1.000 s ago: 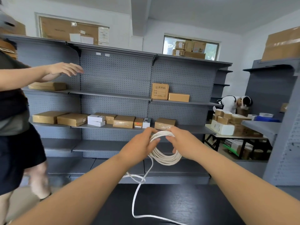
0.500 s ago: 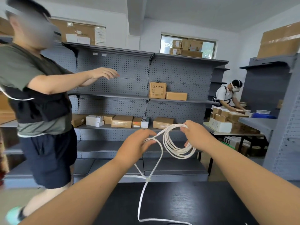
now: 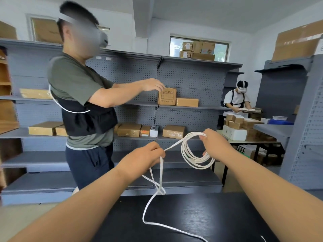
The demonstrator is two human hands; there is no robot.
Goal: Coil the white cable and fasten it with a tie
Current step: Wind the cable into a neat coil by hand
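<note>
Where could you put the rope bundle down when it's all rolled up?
On the black table, right of the loose white cable and between both forearms, the top looks bare. The shelf behind is crowded with cardboard boxes.

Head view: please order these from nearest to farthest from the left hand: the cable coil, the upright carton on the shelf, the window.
1. Cable coil, just right of the left hand.
2. Upright carton, on the shelf above.
3. Window, high on the back wall.
</note>
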